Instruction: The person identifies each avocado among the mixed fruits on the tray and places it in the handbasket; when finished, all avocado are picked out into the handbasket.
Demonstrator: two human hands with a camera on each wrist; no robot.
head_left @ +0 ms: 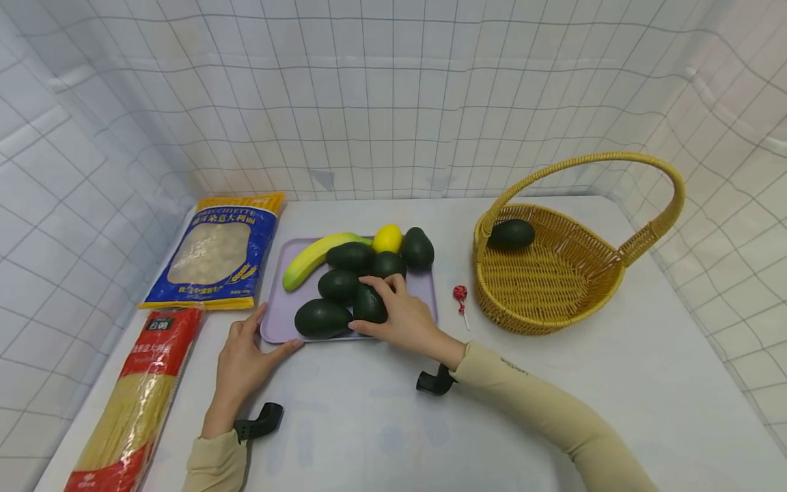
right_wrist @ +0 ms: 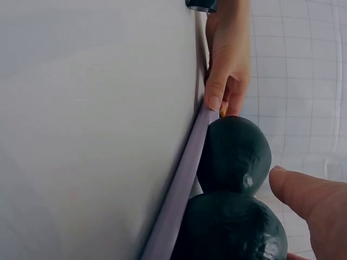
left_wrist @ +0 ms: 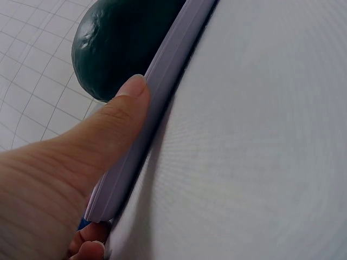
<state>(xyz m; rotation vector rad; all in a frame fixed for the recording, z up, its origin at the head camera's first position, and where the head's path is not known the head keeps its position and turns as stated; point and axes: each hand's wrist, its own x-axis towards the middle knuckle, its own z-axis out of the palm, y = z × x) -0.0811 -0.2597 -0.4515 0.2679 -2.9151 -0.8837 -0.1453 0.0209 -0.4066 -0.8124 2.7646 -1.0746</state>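
A light purple tray (head_left: 289,326) holds several dark green avocados, a yellow-green banana (head_left: 307,261) and a lemon (head_left: 387,239). My left hand (head_left: 246,359) grips the tray's near left corner, thumb along the front rim and fingers at the left side. In the left wrist view, the thumb (left_wrist: 116,116) lies against the rim beside an avocado (left_wrist: 122,46). My right hand (head_left: 408,321) reaches over the tray's front edge, with thumb and fingers around an avocado (head_left: 369,305). Another avocado (head_left: 322,319) lies just left of it, near the front rim.
A wicker basket (head_left: 544,324) with a tall handle stands to the right, one avocado (head_left: 512,234) inside. Between basket and tray lies a red lollipop (head_left: 460,294). On the left are a blue pasta bag (head_left: 212,249) and a red spaghetti pack (head_left: 138,396).
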